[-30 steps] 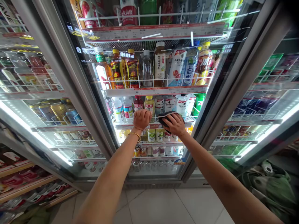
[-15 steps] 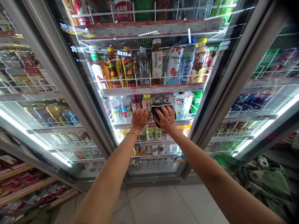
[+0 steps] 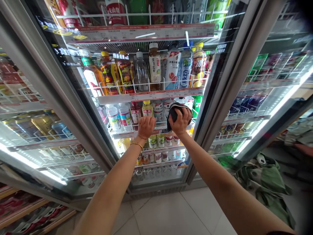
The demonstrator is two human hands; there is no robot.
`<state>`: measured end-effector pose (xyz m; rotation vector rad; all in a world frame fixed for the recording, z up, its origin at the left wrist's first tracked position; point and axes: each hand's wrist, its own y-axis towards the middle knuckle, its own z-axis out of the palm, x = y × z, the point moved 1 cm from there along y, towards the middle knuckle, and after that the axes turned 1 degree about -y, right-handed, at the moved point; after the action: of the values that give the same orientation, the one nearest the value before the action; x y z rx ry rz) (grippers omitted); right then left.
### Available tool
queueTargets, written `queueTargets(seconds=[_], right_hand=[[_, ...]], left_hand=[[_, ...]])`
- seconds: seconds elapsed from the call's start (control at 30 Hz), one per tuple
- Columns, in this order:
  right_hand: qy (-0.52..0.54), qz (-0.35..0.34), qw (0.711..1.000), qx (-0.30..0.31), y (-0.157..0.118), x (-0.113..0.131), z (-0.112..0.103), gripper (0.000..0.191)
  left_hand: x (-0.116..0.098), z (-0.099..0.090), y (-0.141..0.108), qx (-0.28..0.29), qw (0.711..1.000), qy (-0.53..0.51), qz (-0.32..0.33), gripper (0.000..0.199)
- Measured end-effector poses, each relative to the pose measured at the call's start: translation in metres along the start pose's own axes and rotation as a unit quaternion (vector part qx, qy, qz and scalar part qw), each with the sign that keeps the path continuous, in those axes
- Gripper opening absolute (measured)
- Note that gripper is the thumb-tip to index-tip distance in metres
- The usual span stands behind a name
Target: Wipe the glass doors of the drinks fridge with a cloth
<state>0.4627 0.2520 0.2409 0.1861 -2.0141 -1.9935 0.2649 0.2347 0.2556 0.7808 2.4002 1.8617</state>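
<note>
since the earlier frame, the right hand (image 3: 180, 119) and its black, pale-edged cloth-like pad (image 3: 173, 113) have moved right, away from the left hand (image 3: 147, 126). right fingers wrap the pad, apparently keeping it against the clear glass door (image 3: 168, 178). the left is curled; its grip cannot be told. behind, the metal-framed cooler (image 3: 156, 193) contains capped bottles (image 3: 155, 67) on white-edged shelves (image 3: 117, 99).

Bright white glare, stretched edges.

Single head-worn view, looking forward and down over both hands (image 3: 146, 126), close to a glass-fronted cooler (image 3: 232, 88)
</note>
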Motion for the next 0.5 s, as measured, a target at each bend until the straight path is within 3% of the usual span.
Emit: queueTargets(seconds=[0.07,0.13,0.23,0.3,0.4,0.5], right_hand=[[0.007,-0.001,1.0,0.023,-0.002,0.012,0.005,0.038],[0.031,-0.062,0.994,0.079,-0.01,0.01,0.006,0.038],[0.075,-0.206,0.961,0.17,-0.025,-0.019,-0.001,0.036],[0.073,-0.259,0.94,0.207,-0.032,-0.046,-0.009,0.035],[0.038,-0.208,0.964,0.164,-0.031,-0.072,-0.016,0.033],[0.017,-0.056,0.998,0.039,-0.017,-0.06,-0.013,0.037]], left_hand=[[-0.009,0.006,0.003,-0.006,1.0,0.008,0.009,0.02],[-0.013,0.012,0.004,-0.005,1.0,0.004,0.006,0.022],[-0.012,0.017,0.001,0.011,1.0,-0.019,0.019,0.023],[-0.01,0.018,0.0,0.015,0.999,-0.023,0.028,0.023],[-0.011,0.018,0.0,0.008,0.999,-0.025,0.028,0.021],[-0.014,0.017,0.0,0.004,0.999,-0.034,0.025,0.021]])
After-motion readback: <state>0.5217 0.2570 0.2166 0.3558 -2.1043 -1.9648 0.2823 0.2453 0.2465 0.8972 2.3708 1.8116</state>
